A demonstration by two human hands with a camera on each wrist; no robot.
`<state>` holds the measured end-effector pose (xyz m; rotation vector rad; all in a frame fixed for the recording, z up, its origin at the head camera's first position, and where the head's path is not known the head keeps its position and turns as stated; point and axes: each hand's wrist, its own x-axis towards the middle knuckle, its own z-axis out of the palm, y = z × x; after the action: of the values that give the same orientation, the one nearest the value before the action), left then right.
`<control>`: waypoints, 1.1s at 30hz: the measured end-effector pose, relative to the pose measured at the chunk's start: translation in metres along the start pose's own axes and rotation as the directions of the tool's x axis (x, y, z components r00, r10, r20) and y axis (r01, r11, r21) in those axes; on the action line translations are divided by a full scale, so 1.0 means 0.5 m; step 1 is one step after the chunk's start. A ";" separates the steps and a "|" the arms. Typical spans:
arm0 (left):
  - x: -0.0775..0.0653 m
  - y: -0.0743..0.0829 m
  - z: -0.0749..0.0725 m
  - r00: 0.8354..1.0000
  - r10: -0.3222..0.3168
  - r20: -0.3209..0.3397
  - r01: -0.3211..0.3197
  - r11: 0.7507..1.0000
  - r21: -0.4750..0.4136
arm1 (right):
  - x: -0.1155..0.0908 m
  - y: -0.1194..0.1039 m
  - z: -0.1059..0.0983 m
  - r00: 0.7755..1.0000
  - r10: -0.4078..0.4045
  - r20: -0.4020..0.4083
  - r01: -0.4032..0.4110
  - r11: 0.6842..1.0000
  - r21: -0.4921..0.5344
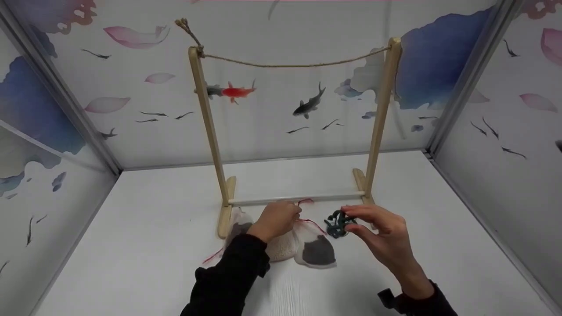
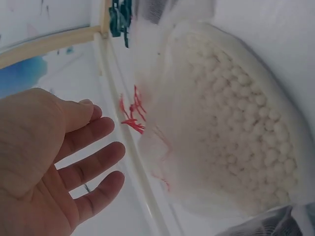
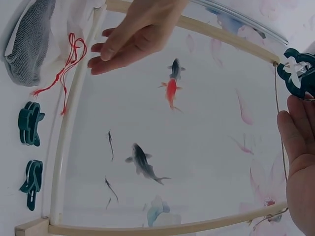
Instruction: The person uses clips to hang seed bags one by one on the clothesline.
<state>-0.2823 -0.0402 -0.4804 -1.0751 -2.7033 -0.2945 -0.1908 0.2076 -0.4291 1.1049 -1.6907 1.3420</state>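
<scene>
Three white gauze drawstring pouches lie side by side on the table. White beads fill the middle pouch, and something dark fills the right pouch and the left pouch. My left hand hovers over the middle pouch, fingers loosely bent beside the red drawstring and holding nothing. To the right, my right hand pinches a dark green plastic clip between thumb and fingers. Beyond it, one green clip and another green clip rest on the table.
A wooden rack stands behind the pouches, with a left post, a right post and a pale bottom bar. Twine sags between the post tops. Printed panels enclose the white table at back and sides.
</scene>
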 end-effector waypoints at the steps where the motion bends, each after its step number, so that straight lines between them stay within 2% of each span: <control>1: 0.000 -0.002 0.006 1.000 0.004 0.010 -0.004 1.000 0.009 | 0.000 0.000 0.000 1.000 -0.003 0.000 0.003 1.000 -0.004; 6: -0.001 -0.012 0.029 1.000 -0.010 0.014 0.010 0.998 0.059 | -0.002 0.000 0.000 1.000 -0.004 0.002 0.004 1.000 -0.018; 11: 0.000 -0.013 0.036 0.999 -0.033 0.019 0.031 0.995 0.099 | -0.001 -0.001 0.001 1.000 -0.010 -0.005 0.010 0.999 -0.041; 18: 0.000 -0.011 0.031 0.996 -0.075 0.041 0.072 0.995 0.070 | 0.004 -0.006 0.001 0.999 -0.021 -0.035 0.019 0.998 -0.064; 29: 0.000 -0.019 0.030 0.975 -0.161 0.152 0.165 0.986 -0.019 | 0.005 -0.004 -0.003 0.999 -0.024 -0.025 0.021 0.993 -0.118; 33: 0.002 -0.019 0.019 0.974 -0.167 0.150 0.170 0.985 -0.011 | 0.001 0.000 -0.004 0.999 -0.024 -0.023 0.021 0.990 -0.138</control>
<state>-0.2908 -0.0441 -0.4902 -0.9083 -2.9385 -0.2848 -0.1912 0.2095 -0.4280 1.0220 -1.7205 1.2010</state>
